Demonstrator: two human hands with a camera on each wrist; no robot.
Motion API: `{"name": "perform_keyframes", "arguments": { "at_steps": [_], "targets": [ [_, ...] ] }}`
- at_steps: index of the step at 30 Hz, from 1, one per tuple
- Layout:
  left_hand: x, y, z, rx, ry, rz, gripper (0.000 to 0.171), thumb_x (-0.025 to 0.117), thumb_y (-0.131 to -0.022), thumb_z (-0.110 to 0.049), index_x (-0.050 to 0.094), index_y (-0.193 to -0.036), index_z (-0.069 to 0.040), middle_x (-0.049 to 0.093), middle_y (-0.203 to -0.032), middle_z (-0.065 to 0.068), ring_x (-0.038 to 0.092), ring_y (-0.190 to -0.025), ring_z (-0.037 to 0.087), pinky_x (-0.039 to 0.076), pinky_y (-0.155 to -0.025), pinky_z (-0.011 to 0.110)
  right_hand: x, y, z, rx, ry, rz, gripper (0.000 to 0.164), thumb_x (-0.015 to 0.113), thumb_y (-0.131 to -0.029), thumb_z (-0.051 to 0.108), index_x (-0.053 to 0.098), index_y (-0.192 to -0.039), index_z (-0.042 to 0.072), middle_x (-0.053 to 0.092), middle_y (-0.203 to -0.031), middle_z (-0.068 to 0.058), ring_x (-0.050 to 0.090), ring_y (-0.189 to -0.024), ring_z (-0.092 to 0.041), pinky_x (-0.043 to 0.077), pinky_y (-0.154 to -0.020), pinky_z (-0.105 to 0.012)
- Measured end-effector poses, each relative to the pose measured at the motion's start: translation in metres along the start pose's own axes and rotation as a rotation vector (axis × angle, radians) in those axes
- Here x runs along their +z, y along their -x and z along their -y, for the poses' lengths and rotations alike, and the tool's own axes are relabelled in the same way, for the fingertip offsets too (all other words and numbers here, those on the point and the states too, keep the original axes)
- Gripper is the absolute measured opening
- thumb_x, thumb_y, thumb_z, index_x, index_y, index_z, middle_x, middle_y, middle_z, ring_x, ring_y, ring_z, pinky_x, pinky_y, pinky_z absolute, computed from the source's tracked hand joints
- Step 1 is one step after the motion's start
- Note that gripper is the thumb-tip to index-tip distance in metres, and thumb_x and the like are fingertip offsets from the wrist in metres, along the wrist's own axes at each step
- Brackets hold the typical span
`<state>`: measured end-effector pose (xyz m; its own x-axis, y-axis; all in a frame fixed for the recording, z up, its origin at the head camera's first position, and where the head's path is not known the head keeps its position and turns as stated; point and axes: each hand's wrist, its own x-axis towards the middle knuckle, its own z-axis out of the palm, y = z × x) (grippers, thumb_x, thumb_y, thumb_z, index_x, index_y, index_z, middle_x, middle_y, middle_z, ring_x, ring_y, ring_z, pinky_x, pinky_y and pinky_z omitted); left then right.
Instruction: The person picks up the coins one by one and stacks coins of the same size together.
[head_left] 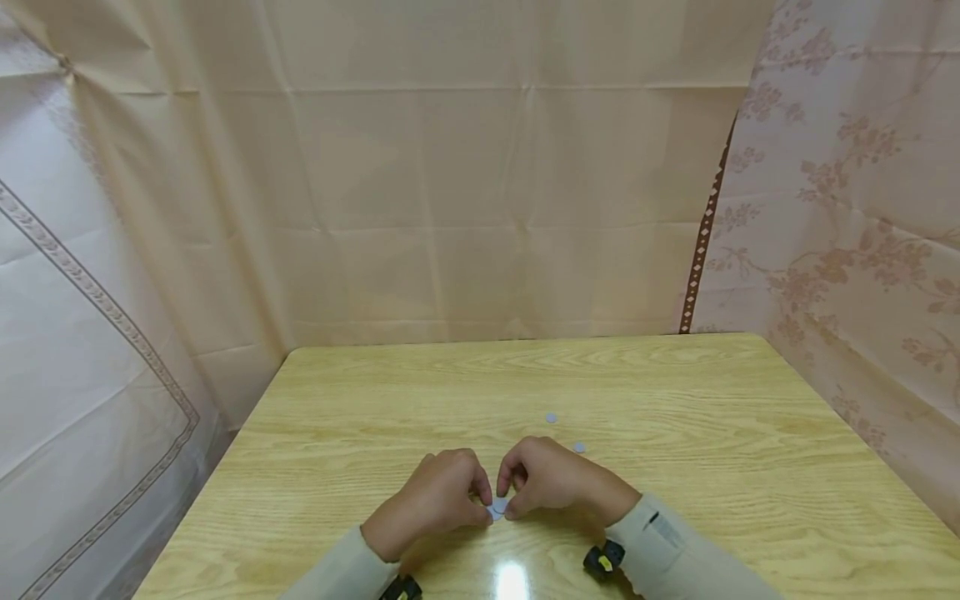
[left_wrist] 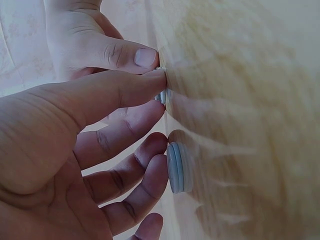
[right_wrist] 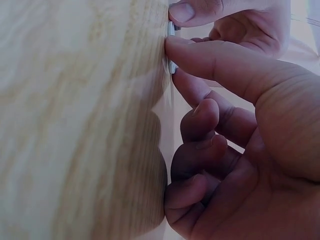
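Small pale blue-white round discs (head_left: 500, 505) lie on the table between the two hands, one partly overlapping another in the head view. My left hand (head_left: 452, 492) pinches at their left side with thumb and index finger; its other fingers are loosely bent. From the right, my right hand (head_left: 551, 475) grips the discs' other side with thumb and index finger, the remaining fingers curled. In the left wrist view a disc edge (left_wrist: 163, 95) shows between thumb and forefinger. The right wrist view shows a thin disc edge (right_wrist: 173, 67) at the fingertips; the fingers hide most of it.
Two more discs lie beyond the right hand, one farther off (head_left: 551, 418) and one nearer (head_left: 579, 447). A layered-looking disc (left_wrist: 176, 167) appears past the left fingers. The wood-grain table (head_left: 360, 392) ends at a beige cloth (head_left: 480, 208) behind.
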<state>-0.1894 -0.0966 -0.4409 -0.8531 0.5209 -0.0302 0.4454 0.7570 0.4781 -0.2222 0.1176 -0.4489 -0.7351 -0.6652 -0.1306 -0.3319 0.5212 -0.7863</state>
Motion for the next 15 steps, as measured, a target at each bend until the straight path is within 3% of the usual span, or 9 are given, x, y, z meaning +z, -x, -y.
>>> {"name": "perform_keyframes", "arguments": {
  "at_steps": [10,15],
  "targets": [
    [-0.0009,0.0004,0.0007,0.008,-0.001,-0.002,0.019,0.093,-0.072,-0.024,0.074,-0.070,-0.029,0.065,-0.086,-0.017,0.055,-0.078,0.001,0.046,-0.089,0.060,0.0023,-0.0008,0.0020,0.001,0.007,-0.003,0.017,0.090,-0.076,0.010,0.075,-0.084,0.015,0.055,-0.062,0.005,0.045,-0.053,-0.006,0.036,-0.050,-0.021],
    [-0.0013,0.0004,0.0012,0.002,-0.011,-0.004,0.020,0.093,-0.072,-0.025,0.074,-0.069,-0.029,0.063,-0.085,-0.017,0.052,-0.076,0.001,0.046,-0.085,0.054,0.0039,-0.0007,0.0039,-0.003,0.012,-0.010,0.018,0.090,-0.076,0.010,0.075,-0.084,0.015,0.055,-0.062,0.005,0.046,-0.053,-0.006,0.037,-0.049,-0.021]
  ]
}}
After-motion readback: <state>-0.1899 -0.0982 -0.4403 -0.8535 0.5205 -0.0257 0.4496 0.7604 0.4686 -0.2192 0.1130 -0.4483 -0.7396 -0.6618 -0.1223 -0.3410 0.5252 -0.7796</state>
